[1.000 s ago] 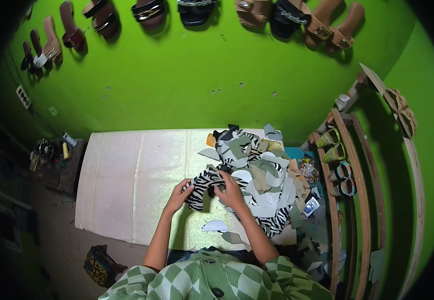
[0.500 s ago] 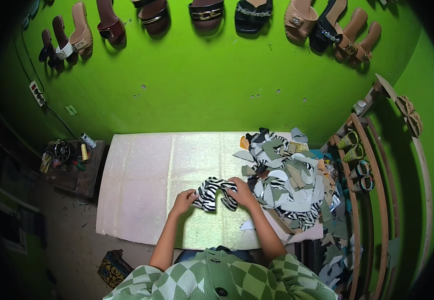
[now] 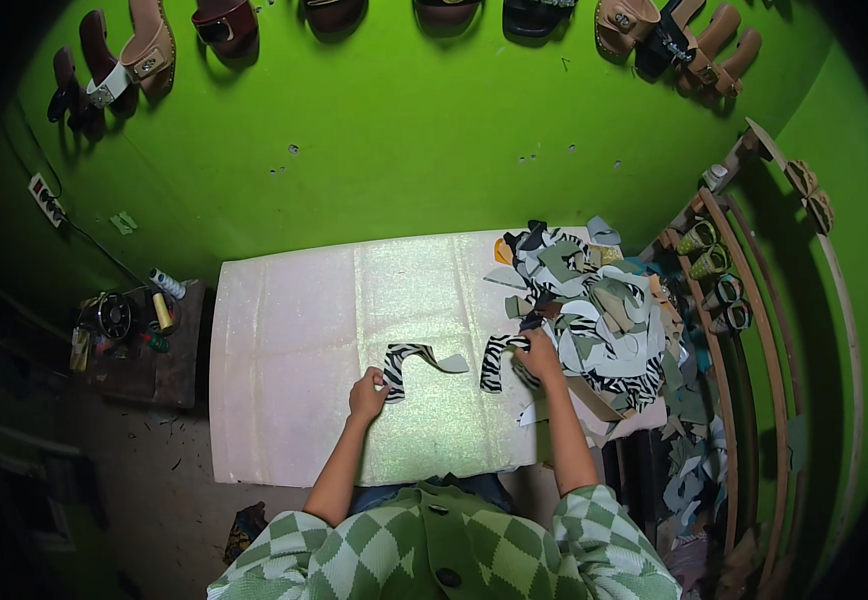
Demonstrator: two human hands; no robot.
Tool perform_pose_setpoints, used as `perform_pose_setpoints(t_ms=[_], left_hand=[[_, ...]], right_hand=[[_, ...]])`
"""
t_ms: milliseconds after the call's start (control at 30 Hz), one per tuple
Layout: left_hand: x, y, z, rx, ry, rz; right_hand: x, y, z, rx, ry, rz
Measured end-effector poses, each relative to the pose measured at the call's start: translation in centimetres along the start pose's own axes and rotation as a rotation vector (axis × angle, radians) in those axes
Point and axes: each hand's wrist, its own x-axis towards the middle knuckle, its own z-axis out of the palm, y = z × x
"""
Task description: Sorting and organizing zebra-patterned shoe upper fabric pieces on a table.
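My left hand (image 3: 367, 393) is closed on the edge of a curved zebra-print cut piece (image 3: 393, 366), probably a shoe upper. The far end of that piece bends to the right and shows a pale grey underside. To the right, my right hand (image 3: 542, 357) grips a second zebra-print piece (image 3: 492, 364) by its upper end, beside the scrap heap. A gap of pale tabletop separates the two pieces. Both are held over the shiny, pale table covering (image 3: 294, 370).
A heap of grey, green and zebra-print offcuts (image 3: 604, 310) covers the table's right side. Beyond it stands a wooden rack (image 3: 719, 350) with sandals. At left, a small dark table (image 3: 179, 350) holds thread spools. Sandals (image 3: 149, 45) hang on the green wall.
The zebra-print material held together between my hands is now two separate pieces. My right hand has moved right and away with one; my left hand keeps the other. The view has shifted slightly.
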Motion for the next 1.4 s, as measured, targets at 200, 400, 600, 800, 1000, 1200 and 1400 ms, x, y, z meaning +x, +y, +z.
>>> perform_pose_setpoints(t_ms=[200, 400, 600, 800, 1000, 1200, 1400], left_hand=[[0.7, -0.3, 1.2, -0.139, 0.023, 0.011], [0.9, 0.4, 1.6, -0.223, -0.008, -0.014], [0.7, 1.8, 2.6, -0.304, 0.015, 0.012], [0.7, 2.2, 3.4, -0.498, -0.006, 0.012], [-1.8, 2.4, 1.9, 0.133, -0.21, -0.108], [-2.5, 5.3, 1.6, 0.289, 0.004, 0.101], [-1.6, 5.6, 2.7, 0.453, -0.136, 0.254]], right_hand=[[2.2, -0.3, -0.2, -0.308, 0.057, -0.102], [2.8, -3.6, 2.1, -0.135, 0.052, -0.214], [0.2, -4.2, 8.5, 0.093, -0.243, -0.267], [-1.4, -4.2, 10.3, 0.508, -0.068, -0.08], [-4.4, -3.9, 9.4, 0.311, -0.138, -0.166], [-7.1, -3.4, 9.8, 0.3, -0.307, -0.075], [-7.8, -3.9, 11.2, 0.581, -0.296, 0.095]])
